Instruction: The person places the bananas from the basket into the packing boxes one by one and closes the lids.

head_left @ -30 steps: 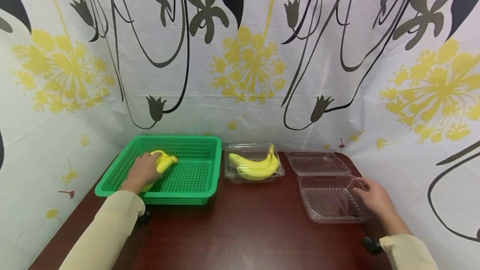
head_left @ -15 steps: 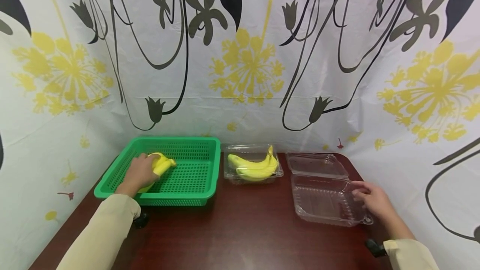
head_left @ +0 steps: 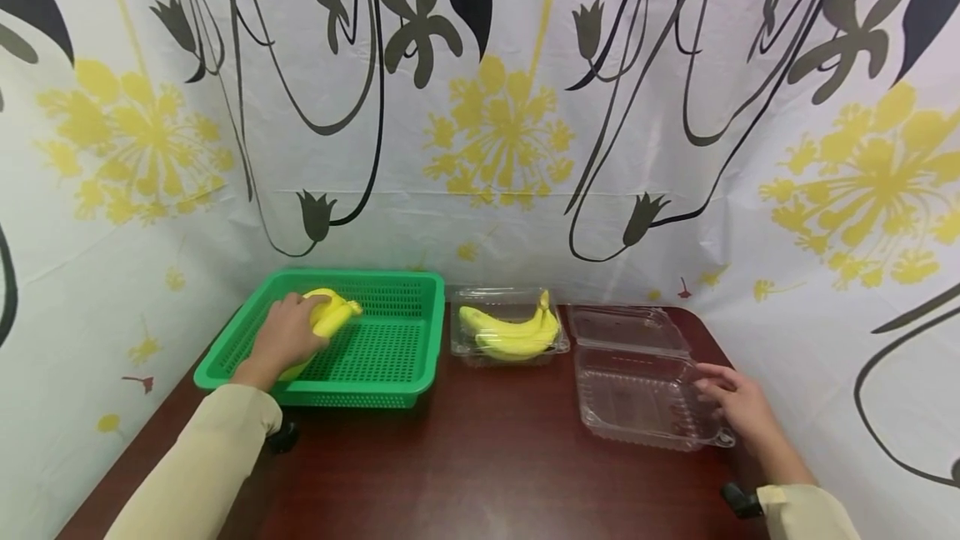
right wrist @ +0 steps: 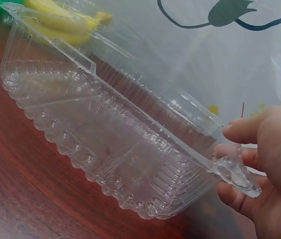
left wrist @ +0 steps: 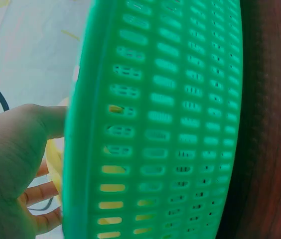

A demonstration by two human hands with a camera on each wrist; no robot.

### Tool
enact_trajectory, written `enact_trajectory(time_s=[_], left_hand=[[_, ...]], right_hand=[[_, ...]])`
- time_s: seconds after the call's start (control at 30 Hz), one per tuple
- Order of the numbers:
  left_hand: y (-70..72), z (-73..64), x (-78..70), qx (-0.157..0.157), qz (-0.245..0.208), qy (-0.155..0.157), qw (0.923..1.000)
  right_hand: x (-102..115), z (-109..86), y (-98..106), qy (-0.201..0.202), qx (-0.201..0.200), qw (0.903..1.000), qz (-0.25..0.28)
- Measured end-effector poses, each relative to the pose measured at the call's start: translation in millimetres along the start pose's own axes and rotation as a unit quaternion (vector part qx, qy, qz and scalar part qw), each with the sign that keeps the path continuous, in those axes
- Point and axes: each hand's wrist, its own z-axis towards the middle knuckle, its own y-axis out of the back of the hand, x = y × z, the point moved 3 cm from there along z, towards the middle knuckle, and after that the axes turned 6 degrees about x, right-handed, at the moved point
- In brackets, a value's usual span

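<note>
In the head view, my left hand [head_left: 288, 336] reaches into the green perforated basket [head_left: 352, 387] and grips a bunch of yellow bananas [head_left: 335, 317]. The palm hides part of the bunch; in the left wrist view the basket wall [left wrist: 150, 119] covers most of it. At the right, my right hand [head_left: 742, 408] pinches the right side of a clear plastic clamshell container [head_left: 637, 415], its lid folded back. The right wrist view shows the thumb over the rim and fingers outside it, near the corner tab [right wrist: 240, 179]. No fruit lies in this container.
Between basket and open container stands another clear clamshell [head_left: 461, 347] with bananas [head_left: 517, 338] inside. All rest on a dark red-brown table [head_left: 480, 457]. A white patterned cloth [head_left: 480, 240] hangs close behind and at both sides.
The open container has slid a little to the left with my right hand, its front corner turning. My left hand stays on the bananas, nearly unmoved.
</note>
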Motion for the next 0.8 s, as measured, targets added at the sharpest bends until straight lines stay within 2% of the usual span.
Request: enact_trajectory(time_s=[0.43, 0.8], left_hand=[[9.9, 1.1, -18.9, -0.022, -0.008, -0.015, 0.9996], [14.5, -0.5, -34.1, -0.033, -0.005, -0.022, 0.9992]], right_hand=[[-2.4, 2.9, -12.4, -0.025, -0.004, 0.9991, 0.034], [-9.2, 7.1, -16.6, -0.035, -0.006, 0.9932, 0.111]])
